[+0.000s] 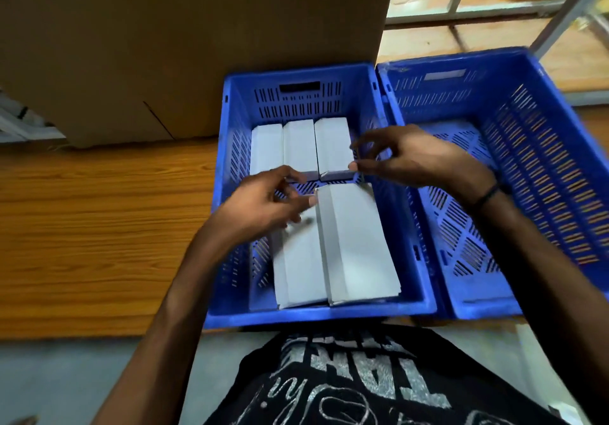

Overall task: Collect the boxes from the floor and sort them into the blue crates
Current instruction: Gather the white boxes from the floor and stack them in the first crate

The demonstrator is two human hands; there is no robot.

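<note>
I'm packing white boxes (pixel 357 243) in the left blue crate (pixel 316 314), near row by its front wall, left hand (pixel 260 208) apparently pinching one, right hand (pixel 405 157) loose-fingered at the far row's right end; next, seat it flush.

A storeroom: big cardboard carton (pixel 184 45), metal racking (pixel 560 12), blue crates (pixel 547 147)

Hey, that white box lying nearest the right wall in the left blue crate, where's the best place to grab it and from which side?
Probably from above, gripping across its long sides near the far end. The white box lies flat, its right edge tight against the left crate wall, so a side approach looks blocked. Its left long face stands exposed above the neighbouring box, giving fingers purchase.
</note>
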